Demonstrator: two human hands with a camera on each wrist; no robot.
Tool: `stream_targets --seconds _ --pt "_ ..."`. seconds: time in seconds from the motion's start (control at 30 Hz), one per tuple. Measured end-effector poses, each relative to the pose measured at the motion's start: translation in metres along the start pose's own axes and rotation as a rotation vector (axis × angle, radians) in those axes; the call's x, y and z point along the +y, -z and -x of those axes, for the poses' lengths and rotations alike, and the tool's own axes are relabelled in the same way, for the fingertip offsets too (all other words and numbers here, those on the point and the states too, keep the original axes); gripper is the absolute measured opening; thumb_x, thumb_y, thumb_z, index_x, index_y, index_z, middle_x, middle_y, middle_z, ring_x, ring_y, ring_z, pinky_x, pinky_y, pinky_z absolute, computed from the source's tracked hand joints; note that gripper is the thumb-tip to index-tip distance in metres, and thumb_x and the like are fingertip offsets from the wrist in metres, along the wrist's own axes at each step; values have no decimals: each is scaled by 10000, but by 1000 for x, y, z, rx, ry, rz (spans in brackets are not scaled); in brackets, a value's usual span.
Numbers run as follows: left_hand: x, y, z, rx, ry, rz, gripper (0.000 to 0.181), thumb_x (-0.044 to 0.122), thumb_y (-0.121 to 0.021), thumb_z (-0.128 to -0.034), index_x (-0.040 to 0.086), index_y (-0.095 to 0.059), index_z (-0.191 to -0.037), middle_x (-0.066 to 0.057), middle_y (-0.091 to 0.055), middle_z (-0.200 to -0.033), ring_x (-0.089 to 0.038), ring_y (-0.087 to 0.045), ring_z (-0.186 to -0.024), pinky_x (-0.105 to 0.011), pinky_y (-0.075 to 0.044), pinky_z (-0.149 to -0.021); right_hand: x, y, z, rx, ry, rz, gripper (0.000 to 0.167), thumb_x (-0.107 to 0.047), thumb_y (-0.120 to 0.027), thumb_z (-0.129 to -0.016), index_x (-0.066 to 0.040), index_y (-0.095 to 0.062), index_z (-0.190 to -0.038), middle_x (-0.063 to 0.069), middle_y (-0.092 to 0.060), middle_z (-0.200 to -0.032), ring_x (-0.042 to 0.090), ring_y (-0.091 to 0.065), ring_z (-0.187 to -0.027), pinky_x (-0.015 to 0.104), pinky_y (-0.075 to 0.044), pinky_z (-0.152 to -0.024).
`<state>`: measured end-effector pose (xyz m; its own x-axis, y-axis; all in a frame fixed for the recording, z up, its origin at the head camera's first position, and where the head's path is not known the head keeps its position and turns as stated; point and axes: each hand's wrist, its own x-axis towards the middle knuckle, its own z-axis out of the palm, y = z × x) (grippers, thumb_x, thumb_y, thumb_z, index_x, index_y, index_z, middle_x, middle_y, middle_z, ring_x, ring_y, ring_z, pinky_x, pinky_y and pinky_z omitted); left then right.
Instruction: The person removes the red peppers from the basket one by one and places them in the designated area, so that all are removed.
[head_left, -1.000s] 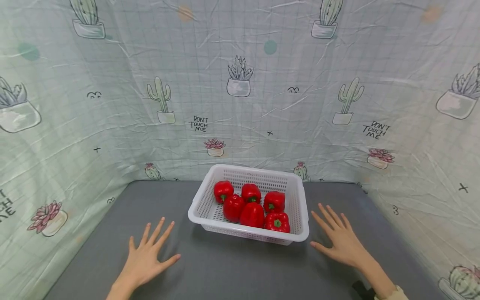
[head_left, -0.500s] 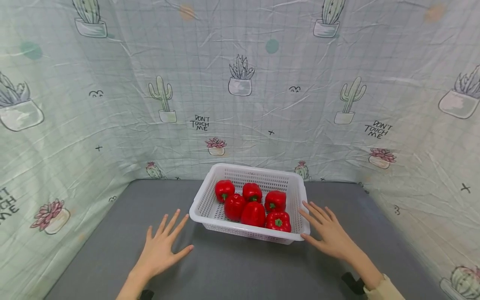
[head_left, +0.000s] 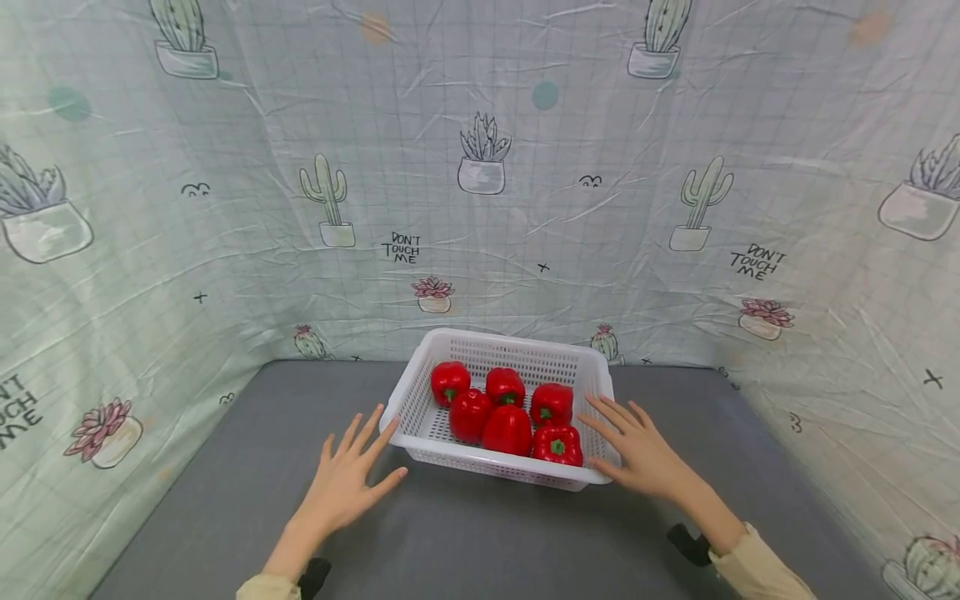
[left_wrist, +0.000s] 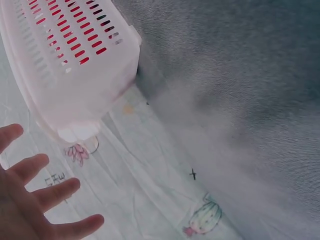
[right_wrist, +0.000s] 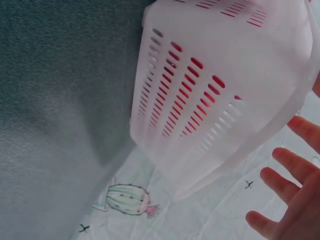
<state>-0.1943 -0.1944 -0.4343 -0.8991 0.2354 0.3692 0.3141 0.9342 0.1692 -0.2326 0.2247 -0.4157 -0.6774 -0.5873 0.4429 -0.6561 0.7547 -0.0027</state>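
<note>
The left hand (head_left: 345, 479) was spread, its fingers fanned, just beside the near left corner of the basket (head_left: 491, 464). The right hand (head_left: 643, 454) was spread too, over the right rim; whether it touched could not be told. The basket, smooth white plastic with slotted walls, sat at the far middle of the matte grey table (head_left: 480, 537), holding six glossy, lobed red peppers (head_left: 507, 430). Beyond rose creased, cactus-printed cloth (head_left: 525, 221).
</note>
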Motion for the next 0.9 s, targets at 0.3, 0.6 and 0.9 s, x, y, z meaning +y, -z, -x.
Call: stream_targets --seconds 0.3,0.6,0.9 --pt "5 -8 -19 -1 -19 29 651 497 -522 -825 250 -319 -1391 -87 -241 -1477 -402 -296 -1271 -601 -265 -914 6 4 -10 -45 60 27 723 -364 -769 -638 -184 -486 -1279 120 -392 -1384 292 -373 -1237 606 -270 -937" --pt "9 -17 -36 -27 29 74 630 502 -477 -847 240 -311 -1395 -117 -217 -1481 -418 -284 -1271 -609 -248 -926 3 6 -21 -139 63 -6 691 -408 -751 -640 -219 -509 -1260 110 -379 -1401 301 -362 -1252 604 -260 -959" --pt "8 -30 -50 -25 34 60 607 471 -478 -855 241 -316 -1393 -131 -240 -1470 -427 -316 -1240 -612 -265 -912 3 7 -27 -254 59 -6 725 -397 -757 -637 -226 -480 -1285 109 -363 -1412 302 -343 -1257 613 -245 -965"
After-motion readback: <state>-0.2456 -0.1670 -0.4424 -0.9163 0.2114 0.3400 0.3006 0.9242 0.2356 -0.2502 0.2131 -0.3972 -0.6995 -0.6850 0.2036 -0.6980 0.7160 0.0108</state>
